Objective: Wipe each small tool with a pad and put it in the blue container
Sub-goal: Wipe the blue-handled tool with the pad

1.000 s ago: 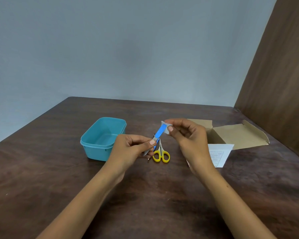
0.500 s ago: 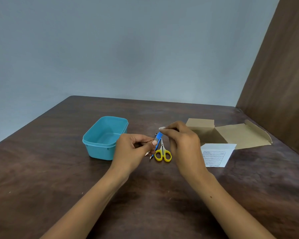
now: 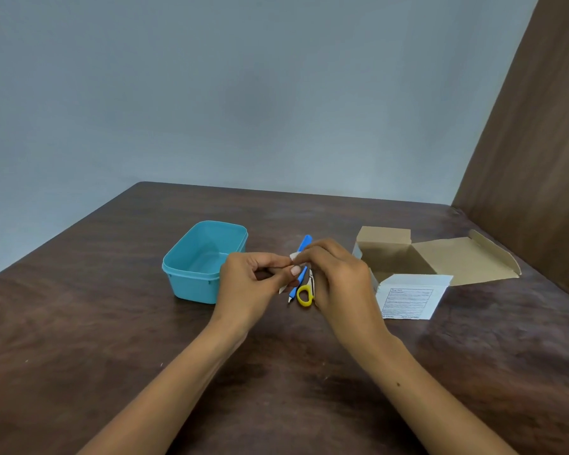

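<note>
Above the table, I pinch the blue-handled tool in my left hand so my right hand, fingers closed on the white pad, can wipe it beside the blue container.

A dark brown wooden counter meets a pale blue-grey wall at the back and a brown panel on the right; an open cardboard box lies near that panel. A white printed sheet lies against the box's near side.

Blue container open-topped, unobstructed; cardboard box blocks table's right.
</note>
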`<state>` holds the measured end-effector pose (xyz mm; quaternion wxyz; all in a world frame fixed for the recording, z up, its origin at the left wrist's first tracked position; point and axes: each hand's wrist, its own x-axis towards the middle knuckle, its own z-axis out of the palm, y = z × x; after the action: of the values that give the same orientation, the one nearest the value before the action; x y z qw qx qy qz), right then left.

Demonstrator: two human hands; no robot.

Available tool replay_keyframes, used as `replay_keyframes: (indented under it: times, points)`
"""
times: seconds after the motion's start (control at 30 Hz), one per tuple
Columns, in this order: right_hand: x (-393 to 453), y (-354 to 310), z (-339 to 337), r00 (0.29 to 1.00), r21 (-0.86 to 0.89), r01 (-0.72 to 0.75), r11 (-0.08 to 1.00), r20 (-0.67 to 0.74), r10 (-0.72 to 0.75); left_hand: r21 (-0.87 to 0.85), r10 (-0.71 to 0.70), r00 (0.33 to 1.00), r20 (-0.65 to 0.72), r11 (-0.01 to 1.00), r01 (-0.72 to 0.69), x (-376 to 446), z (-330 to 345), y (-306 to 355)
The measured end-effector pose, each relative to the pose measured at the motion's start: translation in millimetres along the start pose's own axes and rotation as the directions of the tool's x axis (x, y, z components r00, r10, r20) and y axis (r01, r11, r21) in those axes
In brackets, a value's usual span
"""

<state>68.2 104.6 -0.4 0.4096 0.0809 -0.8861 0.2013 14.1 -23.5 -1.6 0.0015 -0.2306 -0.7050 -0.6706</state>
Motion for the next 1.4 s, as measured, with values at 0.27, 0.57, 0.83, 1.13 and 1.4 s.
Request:
replay_keyframes:
  times: [0.27,0.57,0.83,1.13,1.4]
  points:
    - [6,2,-9,0.939,0.477,-0.309,0.823,0.017,0.343,-0.106,-0.143,0.987,0.072,0.983,0.150,-1,-1,9]
    - [3,-1,-20,0.998,0.230,0.055,0.972,-0.023,-0.051,-0.273,-0.326,0.944,0.055,0.904,0.329,2,0,13]
    - [2,4,-25,0.984,0.164,0.090,0.982,0.139,-0.114,-0.311,-0.296,0.955,0.031,0.905,0.291,-2,5,15]
    - [5,3,-21,0.917,0.420,-0.378,0.825,0.051,0.395,-0.422,-0.213,0.976,-0.044,0.889,0.175,1,1,17]
    - [7,-9,-20,0.815,0.760,-0.538,0.365,0.360,0.454,-0.516,-0.240,0.968,0.071,0.822,0.242,3,1,15]
